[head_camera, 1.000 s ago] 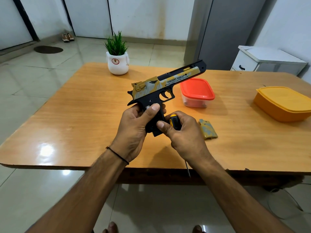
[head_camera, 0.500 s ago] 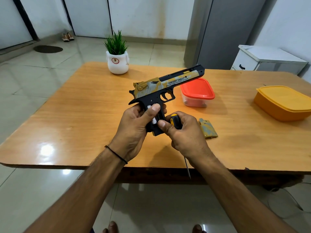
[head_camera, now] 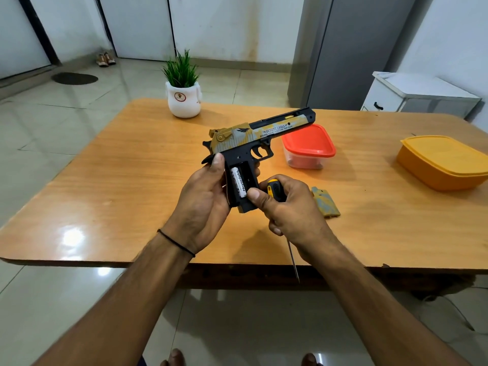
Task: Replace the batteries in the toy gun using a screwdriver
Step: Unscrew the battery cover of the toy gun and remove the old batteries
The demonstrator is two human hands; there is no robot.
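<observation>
Head view
Toy gun: the toy gun [head_camera: 258, 138] is held up over the desk [head_camera: 132, 180], barrel pointing away to the right, with the open side of its grip facing the camera.
Left hand: the left hand [head_camera: 206, 199] wraps the grip from behind, thumb lying up along its rear edge.
Right hand: the right hand [head_camera: 290, 207] has its fingers curled round the screwdriver [head_camera: 274, 190], shaft pointing down toward the person. Its thumb tip sits at the lower end of the battery [head_camera: 239, 182].
Done: the cover [head_camera: 325, 202] is off and lies on the desk just right of the hands, so the unscrewing looks finished.
Battery bay: one white battery sits in the left slot. The slot beside it looks dark and empty.
Left: probably finishing the battery swap, then refitting and screwing the cover. I cannot tell whether this battery is old or new.
Red-lidded box: the red-lidded box [head_camera: 307, 143] is closed, with something reddish at the bottom that is too unclear to name.
Yellow box: the yellow box [head_camera: 443, 162] is closed and opaque, so its contents are hidden.
Plant pot: the plant pot [head_camera: 184, 100] holds a green tuft at the far edge.
</observation>
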